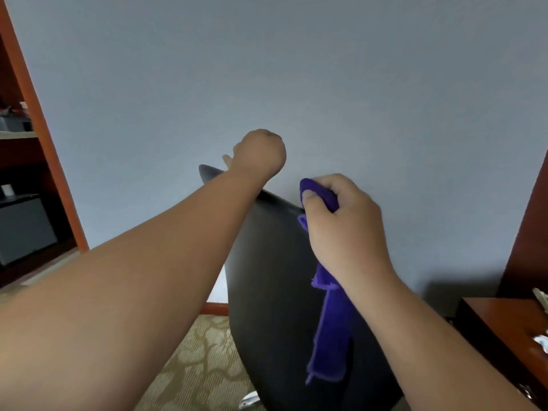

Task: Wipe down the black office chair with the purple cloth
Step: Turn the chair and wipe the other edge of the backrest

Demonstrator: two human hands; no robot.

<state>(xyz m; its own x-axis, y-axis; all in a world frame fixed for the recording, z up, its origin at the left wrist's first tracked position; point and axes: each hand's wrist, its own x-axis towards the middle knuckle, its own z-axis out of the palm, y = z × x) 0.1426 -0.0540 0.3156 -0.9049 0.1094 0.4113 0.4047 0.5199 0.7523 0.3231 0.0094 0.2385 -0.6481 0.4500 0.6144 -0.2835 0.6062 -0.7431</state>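
Black chair (267,277): right hand (341,221) grips purple cloth (329,336) at the back's top edge; left hand (258,152) at same edge, fingers hidden, grip unclear.

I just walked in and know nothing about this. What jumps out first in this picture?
A bright purple cloth stands out, bunched in the right hand near the centre and hanging down the back of the black chair. The left hand reaches across to the chair's top edge, its fingers hidden from view. Behind it all is a plain blue-grey wall.
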